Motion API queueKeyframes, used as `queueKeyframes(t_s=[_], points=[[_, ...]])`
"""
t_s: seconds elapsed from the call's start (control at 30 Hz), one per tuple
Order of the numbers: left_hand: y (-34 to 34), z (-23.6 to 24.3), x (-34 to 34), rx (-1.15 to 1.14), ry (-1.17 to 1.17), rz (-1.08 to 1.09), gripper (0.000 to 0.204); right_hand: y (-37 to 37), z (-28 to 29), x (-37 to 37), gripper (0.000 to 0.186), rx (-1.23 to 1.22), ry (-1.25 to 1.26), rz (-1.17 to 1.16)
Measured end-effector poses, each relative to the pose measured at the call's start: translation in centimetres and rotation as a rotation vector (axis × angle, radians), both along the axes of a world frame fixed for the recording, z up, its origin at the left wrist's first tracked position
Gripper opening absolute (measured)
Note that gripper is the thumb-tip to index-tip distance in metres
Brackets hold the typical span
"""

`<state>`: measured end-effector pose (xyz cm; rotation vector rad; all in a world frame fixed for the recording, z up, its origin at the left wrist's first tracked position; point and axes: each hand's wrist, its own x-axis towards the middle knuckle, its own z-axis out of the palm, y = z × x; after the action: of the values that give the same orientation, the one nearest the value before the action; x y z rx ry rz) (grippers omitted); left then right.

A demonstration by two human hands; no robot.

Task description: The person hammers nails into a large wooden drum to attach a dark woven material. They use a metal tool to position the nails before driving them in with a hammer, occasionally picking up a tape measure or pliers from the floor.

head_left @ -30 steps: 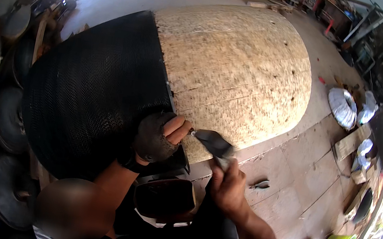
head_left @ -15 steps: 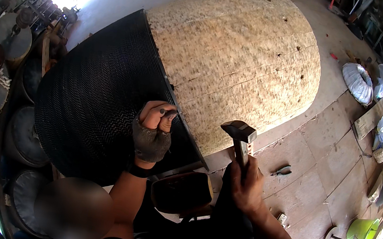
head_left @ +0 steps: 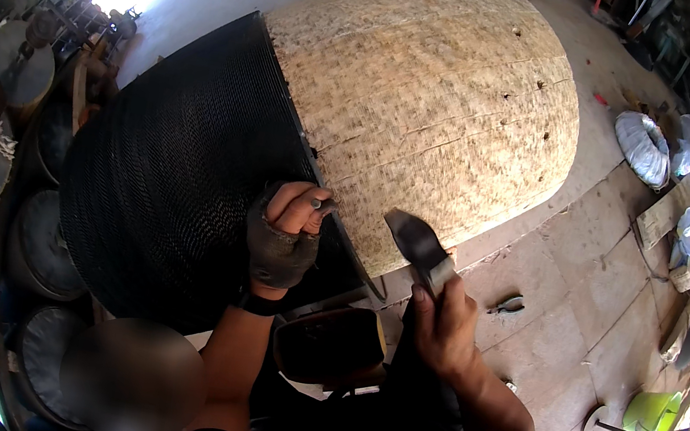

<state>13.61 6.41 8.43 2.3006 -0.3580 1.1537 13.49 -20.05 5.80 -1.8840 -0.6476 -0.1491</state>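
A big barrel-shaped drum body (head_left: 433, 112) lies on its side before me, its right part bare pale wood with dark flecks. Black ridged covering (head_left: 185, 145) wraps the left part and ends in a straight dark edge. At that edge, near the drum's close side, my left hand (head_left: 282, 242), in a dark fingerless glove, pinches a small metal pin (head_left: 317, 204) whose round end shows between the fingers. My right hand (head_left: 446, 331) is closed round the handle of a hammer (head_left: 418, 241). The hammer's head is raised to the right of the left hand, apart from the pin.
Pliers (head_left: 509, 305) lie on the tiled floor to the right. Several drums (head_left: 47, 245) crowd the left side. A dark open box (head_left: 329, 346) sits close to my lap. Farther right are a white wrapped coil (head_left: 642, 149) and a green bucket (head_left: 652, 412).
The hammer has swung left, its head tilting toward my left hand. My left hand has shifted slightly right and its fingers have turned, showing the pin's round end at a new angle.
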Motion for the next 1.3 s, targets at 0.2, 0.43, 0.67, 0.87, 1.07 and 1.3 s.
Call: queueKeyframes(t_s=[0.2, 0.43, 0.67, 0.87, 1.07, 1.3], points=[[0.4, -0.9, 0.3, -0.080, -0.024, -0.026, 0.017, 0.5, 3.2, 0.5, 0.035, 0.027, -0.076, -0.033], [-0.1, 0.6, -0.1, -0.029, 0.049, -0.076, 0.010, 0.4, 3.3, 0.8, 0.040, -0.024, -0.220, -0.098], [0.1, -0.1, 0.1, 0.237, -0.112, 0.021, 0.027, 0.9, 2.7, 0.7, 0.039, -0.002, -0.146, -0.030], [0.2, -1.1, 0.0, 0.230, -0.143, -0.002, 0.030, 0.3, 2.5, 0.7, 0.034, -0.159, -0.255, 0.078], [0.5, -2.6, 0.8, 0.224, -0.256, -0.034, 0.035, -1.0, 3.6, 0.0, 0.028, -0.205, -0.596, 0.066], [0.1, -1.5, 0.2, 0.282, -0.254, -0.011, 0.033, -1.9, 3.8, -0.8, 0.013, -0.064, -0.399, 0.113]])
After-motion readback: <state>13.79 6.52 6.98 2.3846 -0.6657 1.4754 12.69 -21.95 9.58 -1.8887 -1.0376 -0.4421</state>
